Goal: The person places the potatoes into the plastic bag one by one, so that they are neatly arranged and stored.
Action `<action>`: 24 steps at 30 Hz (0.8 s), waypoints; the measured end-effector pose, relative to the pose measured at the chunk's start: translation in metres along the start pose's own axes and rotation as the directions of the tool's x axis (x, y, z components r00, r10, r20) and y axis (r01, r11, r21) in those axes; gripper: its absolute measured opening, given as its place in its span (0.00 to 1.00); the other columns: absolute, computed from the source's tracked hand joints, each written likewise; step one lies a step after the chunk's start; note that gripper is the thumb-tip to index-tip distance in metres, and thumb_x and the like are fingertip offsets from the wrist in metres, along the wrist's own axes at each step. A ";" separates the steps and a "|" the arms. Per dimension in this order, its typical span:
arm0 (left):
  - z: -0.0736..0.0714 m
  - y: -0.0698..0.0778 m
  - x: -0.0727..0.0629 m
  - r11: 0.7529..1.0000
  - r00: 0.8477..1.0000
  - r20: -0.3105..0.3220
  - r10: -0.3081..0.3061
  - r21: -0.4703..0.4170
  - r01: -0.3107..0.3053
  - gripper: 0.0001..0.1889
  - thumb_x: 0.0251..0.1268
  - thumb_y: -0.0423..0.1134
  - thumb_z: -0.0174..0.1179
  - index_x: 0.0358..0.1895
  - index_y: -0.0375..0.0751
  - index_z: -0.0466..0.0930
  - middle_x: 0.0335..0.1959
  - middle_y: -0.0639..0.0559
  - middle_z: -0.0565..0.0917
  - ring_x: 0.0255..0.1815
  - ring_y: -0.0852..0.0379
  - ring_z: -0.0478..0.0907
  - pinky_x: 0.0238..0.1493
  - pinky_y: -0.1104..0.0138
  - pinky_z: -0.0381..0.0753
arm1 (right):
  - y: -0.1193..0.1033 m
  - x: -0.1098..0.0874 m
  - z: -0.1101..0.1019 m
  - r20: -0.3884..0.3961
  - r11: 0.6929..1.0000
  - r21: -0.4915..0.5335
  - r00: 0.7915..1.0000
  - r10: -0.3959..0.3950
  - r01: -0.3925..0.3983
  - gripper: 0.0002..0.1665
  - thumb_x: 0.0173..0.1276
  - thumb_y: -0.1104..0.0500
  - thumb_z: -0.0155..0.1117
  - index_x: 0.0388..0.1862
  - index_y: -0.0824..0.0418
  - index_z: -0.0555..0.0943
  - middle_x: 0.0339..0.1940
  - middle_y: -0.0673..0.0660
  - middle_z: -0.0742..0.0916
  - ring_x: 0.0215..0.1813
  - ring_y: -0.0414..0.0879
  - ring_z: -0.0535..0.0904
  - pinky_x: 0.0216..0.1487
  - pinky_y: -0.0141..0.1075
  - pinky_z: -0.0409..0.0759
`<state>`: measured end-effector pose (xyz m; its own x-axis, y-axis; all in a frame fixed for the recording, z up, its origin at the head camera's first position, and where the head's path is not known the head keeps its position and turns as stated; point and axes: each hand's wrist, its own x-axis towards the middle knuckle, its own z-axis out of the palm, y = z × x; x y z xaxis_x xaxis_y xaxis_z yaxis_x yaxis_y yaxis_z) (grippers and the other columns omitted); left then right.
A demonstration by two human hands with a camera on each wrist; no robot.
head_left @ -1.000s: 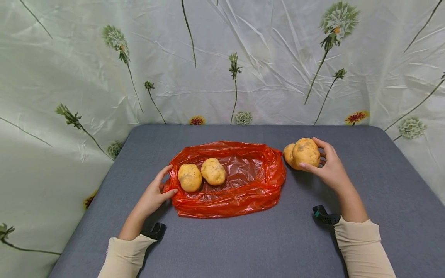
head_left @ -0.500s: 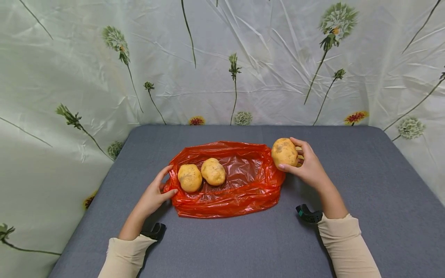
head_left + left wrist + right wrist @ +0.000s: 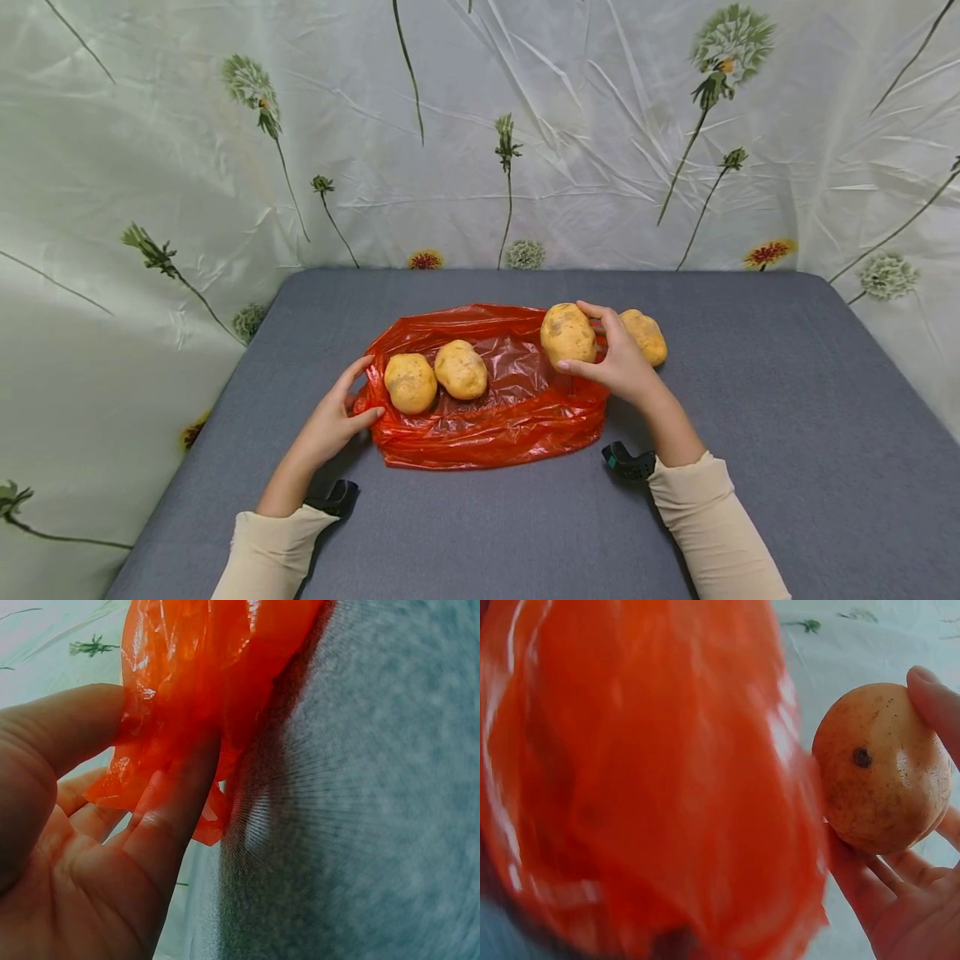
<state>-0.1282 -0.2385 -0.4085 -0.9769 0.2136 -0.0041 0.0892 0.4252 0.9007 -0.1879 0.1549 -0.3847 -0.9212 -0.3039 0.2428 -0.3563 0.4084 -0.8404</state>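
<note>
An open red plastic bag [image 3: 487, 433] lies on the table, its rim spread wide. Inside its left half sit two potatoes, a left potato [image 3: 410, 384] and a right potato [image 3: 461, 371], side by side. My left hand [image 3: 333, 423] holds the bag's left edge; in the left wrist view the thin plastic [image 3: 202, 682] lies between thumb and fingers. Over the bag's right end, my right hand [image 3: 618, 358] grips another potato [image 3: 567, 335] between thumb and fingers. That potato [image 3: 881, 769] shows a dark spot in the right wrist view.
One more potato [image 3: 643, 337] rests on the grey table [image 3: 525, 533] just right of the bag, partly hidden behind my right hand. A pale curtain [image 3: 420, 192] with a flower print hangs behind the table's far edge.
My right hand has carried its potato leftward, from beside the potato on the table to above the bag's right end. My left hand and the bag's left side stay put.
</note>
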 end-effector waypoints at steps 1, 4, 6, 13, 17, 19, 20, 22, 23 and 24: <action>0.000 -0.003 0.001 1.000 1.000 0.001 -0.001 -0.001 0.001 0.39 0.56 0.27 0.60 0.69 0.43 0.48 0.30 0.38 0.77 0.24 0.56 0.75 0.23 0.64 0.74 | 0.000 0.001 0.003 0.001 1.000 -0.007 1.000 -0.001 0.001 0.49 0.48 0.57 0.73 0.66 0.60 0.57 0.63 0.61 0.63 0.56 0.56 0.65 0.44 0.48 0.72; 0.000 -0.013 0.003 1.000 1.000 0.002 0.005 -0.002 -0.005 0.40 0.56 0.30 0.61 0.69 0.47 0.48 0.32 0.38 0.77 0.25 0.55 0.76 0.24 0.64 0.74 | 0.000 0.003 0.011 0.012 1.000 -0.009 1.000 -0.003 0.003 0.50 0.48 0.55 0.73 0.66 0.60 0.58 0.62 0.60 0.63 0.55 0.56 0.66 0.44 0.48 0.72; 0.000 -0.017 0.004 1.000 1.000 -0.001 0.015 0.004 -0.015 0.40 0.55 0.31 0.61 0.69 0.49 0.48 0.33 0.38 0.77 0.25 0.55 0.76 0.24 0.65 0.74 | 0.002 0.004 0.016 0.024 1.000 0.004 1.000 -0.002 0.002 0.50 0.48 0.54 0.73 0.66 0.59 0.58 0.62 0.59 0.64 0.55 0.55 0.66 0.44 0.47 0.73; 0.000 -0.019 0.004 1.000 1.000 -0.009 0.021 0.002 -0.021 0.40 0.55 0.31 0.62 0.69 0.49 0.48 0.36 0.35 0.76 0.27 0.54 0.77 0.26 0.64 0.75 | 0.001 0.011 0.036 0.071 0.999 0.047 0.997 0.005 -0.008 0.49 0.49 0.55 0.73 0.66 0.60 0.57 0.64 0.58 0.63 0.57 0.53 0.65 0.48 0.47 0.71; 0.000 -0.019 0.004 1.000 1.000 -0.006 0.020 -0.007 -0.020 0.40 0.55 0.31 0.61 0.69 0.49 0.48 0.40 0.33 0.75 0.28 0.53 0.77 0.27 0.64 0.76 | -0.015 0.012 0.044 0.098 0.997 0.080 0.995 0.016 -0.024 0.47 0.50 0.61 0.71 0.65 0.66 0.56 0.65 0.63 0.62 0.59 0.56 0.63 0.53 0.51 0.66; 0.000 -0.019 0.004 1.000 1.000 -0.003 0.022 -0.015 -0.022 0.40 0.56 0.31 0.61 0.69 0.49 0.48 0.42 0.32 0.75 0.29 0.53 0.77 0.27 0.64 0.76 | -0.025 0.013 0.046 0.110 0.995 0.094 0.994 0.027 -0.037 0.47 0.50 0.63 0.71 0.65 0.68 0.56 0.64 0.65 0.62 0.60 0.57 0.63 0.54 0.52 0.65; 0.000 -0.019 0.004 1.000 1.000 -0.002 0.020 -0.017 -0.020 0.40 0.56 0.31 0.61 0.69 0.49 0.48 0.42 0.32 0.75 0.29 0.53 0.77 0.27 0.64 0.76 | -0.030 0.012 0.047 0.120 0.995 0.092 0.992 0.035 -0.046 0.47 0.51 0.63 0.71 0.65 0.69 0.56 0.63 0.66 0.63 0.59 0.58 0.63 0.53 0.51 0.66; 0.000 -0.019 0.004 1.000 1.000 -0.002 0.014 -0.021 -0.014 0.41 0.56 0.31 0.61 0.69 0.49 0.47 0.42 0.33 0.75 0.30 0.53 0.77 0.27 0.64 0.76 | -0.035 0.013 0.050 0.137 0.995 0.079 0.989 0.049 -0.060 0.47 0.51 0.63 0.70 0.65 0.70 0.56 0.62 0.66 0.64 0.58 0.58 0.65 0.51 0.50 0.68; 0.000 -0.019 0.004 1.000 1.000 -0.002 0.012 -0.021 -0.012 0.41 0.56 0.31 0.61 0.69 0.49 0.47 0.41 0.33 0.75 0.29 0.53 0.77 0.27 0.64 0.76 | -0.036 0.013 0.051 0.145 0.995 0.073 0.988 0.055 -0.067 0.47 0.51 0.62 0.71 0.65 0.70 0.56 0.62 0.66 0.64 0.57 0.58 0.66 0.51 0.49 0.69; 0.000 -0.013 0.003 1.000 1.000 -0.003 0.007 -0.015 -0.007 0.40 0.56 0.30 0.61 0.69 0.47 0.47 0.40 0.33 0.76 0.29 0.53 0.77 0.27 0.64 0.76 | -0.036 0.013 0.053 0.151 0.995 0.069 0.987 0.060 -0.071 0.47 0.51 0.62 0.71 0.65 0.69 0.56 0.61 0.66 0.65 0.56 0.57 0.66 0.50 0.48 0.69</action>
<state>-0.1321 -0.2430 -0.4204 -0.9767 0.2144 0.0037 0.0937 0.4108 0.9069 -0.1792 0.0911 -0.3770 -0.9068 -0.4054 0.1159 -0.2781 0.3686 -0.8870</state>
